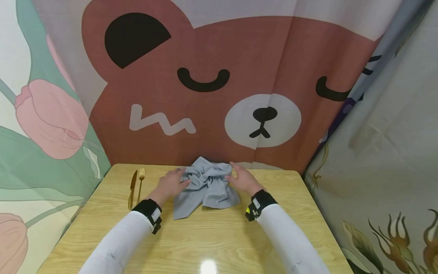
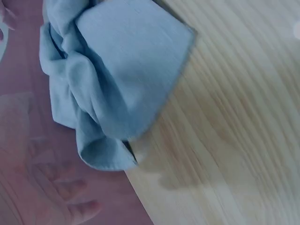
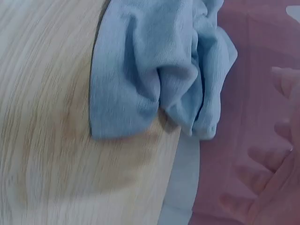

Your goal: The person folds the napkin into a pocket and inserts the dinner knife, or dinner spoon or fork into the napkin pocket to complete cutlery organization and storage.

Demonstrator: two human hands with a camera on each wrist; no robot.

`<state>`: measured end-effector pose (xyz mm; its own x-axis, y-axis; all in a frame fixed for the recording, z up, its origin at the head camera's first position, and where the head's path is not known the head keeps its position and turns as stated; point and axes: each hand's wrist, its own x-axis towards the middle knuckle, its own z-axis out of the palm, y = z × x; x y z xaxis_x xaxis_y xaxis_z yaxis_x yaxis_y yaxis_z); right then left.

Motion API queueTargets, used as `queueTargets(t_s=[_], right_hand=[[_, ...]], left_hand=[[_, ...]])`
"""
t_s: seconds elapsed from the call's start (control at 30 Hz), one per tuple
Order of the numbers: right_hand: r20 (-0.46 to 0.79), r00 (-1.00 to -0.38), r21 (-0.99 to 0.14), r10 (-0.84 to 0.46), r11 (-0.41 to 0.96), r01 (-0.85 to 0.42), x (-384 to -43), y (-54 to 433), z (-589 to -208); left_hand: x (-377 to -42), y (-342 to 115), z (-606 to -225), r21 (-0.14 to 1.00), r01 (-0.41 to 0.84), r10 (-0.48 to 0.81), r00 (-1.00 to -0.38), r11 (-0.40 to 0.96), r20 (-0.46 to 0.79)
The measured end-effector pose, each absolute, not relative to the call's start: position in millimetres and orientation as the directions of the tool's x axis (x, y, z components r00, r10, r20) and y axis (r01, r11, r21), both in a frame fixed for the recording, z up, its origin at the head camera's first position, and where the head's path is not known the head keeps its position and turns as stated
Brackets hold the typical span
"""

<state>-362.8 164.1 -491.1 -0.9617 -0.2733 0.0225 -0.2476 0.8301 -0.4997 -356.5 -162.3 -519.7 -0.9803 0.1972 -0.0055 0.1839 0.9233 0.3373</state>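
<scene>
A grey-blue cloth (image 1: 207, 186) lies bunched at the far edge of the table, twisted like a knot in its middle, with flat corners spread toward the front. On its left side is my left hand (image 1: 171, 184), fingers loosely extended; in the left wrist view this hand (image 2: 42, 192) shows apart from the cloth (image 2: 131, 61). My right hand (image 1: 244, 179) is at the cloth's right side with fingers spread. The right wrist view shows that hand (image 3: 276, 173) holding nothing, a gap between it and the cloth (image 3: 159, 61). Whether anything lies under the cloth is hidden.
A gold knife (image 1: 132, 190) and a gold fork (image 1: 140, 182) lie side by side on the wooden table (image 1: 191, 243), left of my left hand. Behind the table's far edge hangs a curtain (image 1: 205, 114) with a brown bear print. Patterned fabric hangs at both sides.
</scene>
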Motion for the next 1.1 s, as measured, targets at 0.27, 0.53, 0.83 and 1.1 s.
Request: queueTargets(t_s=[0.27,0.53,0.83,1.1], right_hand=[[0.006,-0.914,-0.535,-0.407,0.77,-0.346,-358,133,-503],[-0.052,-0.878,-0.438,-0.475,0.802,-0.407,-353,112,-526],[-0.1,-0.898,-0.254,-0.428,0.884,-0.393,-347,100,-545],[-0.075,-0.913,-0.195,-0.4,0.904,-0.38,-341,93,-552]], left_hand=[[-359,-125,-521,0.476,0.296,0.315,-0.948,0.828,0.042],[-363,-103,-538,0.488,0.316,0.353,-0.936,0.814,0.018],[-361,-101,-554,0.465,0.311,0.367,-0.929,0.829,-0.033],[-357,-102,-559,0.461,0.323,0.377,-0.926,0.826,-0.026]])
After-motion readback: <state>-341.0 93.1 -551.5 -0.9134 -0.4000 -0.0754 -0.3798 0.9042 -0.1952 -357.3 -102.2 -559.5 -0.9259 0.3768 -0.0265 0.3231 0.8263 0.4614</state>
